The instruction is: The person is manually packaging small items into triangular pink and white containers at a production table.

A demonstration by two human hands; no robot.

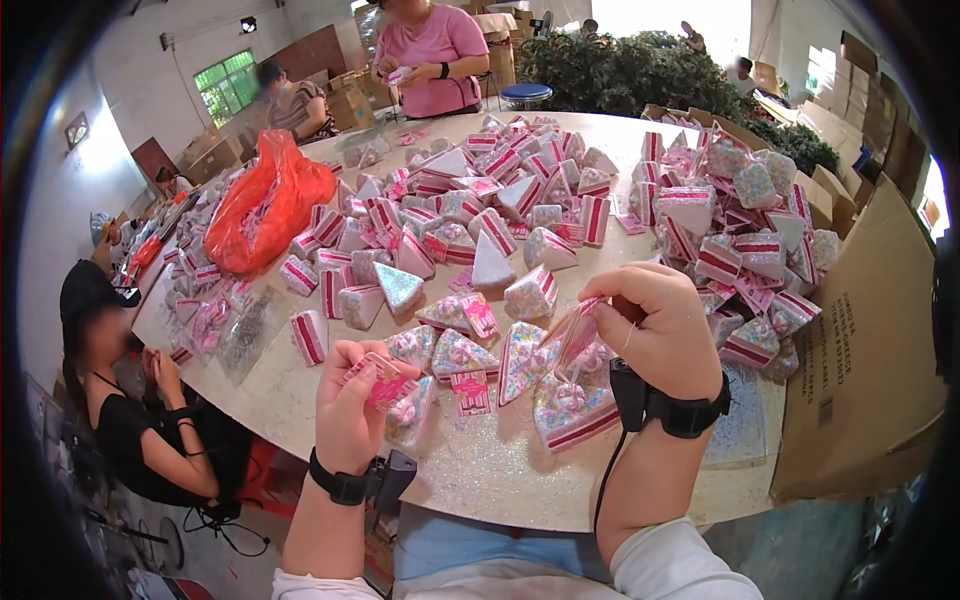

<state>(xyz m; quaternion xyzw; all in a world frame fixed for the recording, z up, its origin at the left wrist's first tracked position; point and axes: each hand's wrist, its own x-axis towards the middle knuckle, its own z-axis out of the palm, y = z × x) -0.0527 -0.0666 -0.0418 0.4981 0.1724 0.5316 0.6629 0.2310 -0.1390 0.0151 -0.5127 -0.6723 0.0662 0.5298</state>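
Note:
My left hand (347,410) is closed on a pink printed tag (388,382), pinched between thumb and fingers above the table's near edge. My right hand (662,325) pinches thin pinkish strings (572,335) between thumb and fingertips. Just below them lies a toy cake slice (575,412) with a sprinkled top and a red-striped side; whether the strings join it I cannot tell. Another cake slice (521,362) leans beside it. Between my hands, a loose pink tag (470,393) rests next to a sprinkled slice (462,355).
Heaped cake slices (480,200) cover the table (480,480), with a second pile (735,230) at right. A red plastic bag (262,205) sits at far left; a cardboard box (860,360) stands at right. One co-worker (150,400) sits left, another (430,55) stands across.

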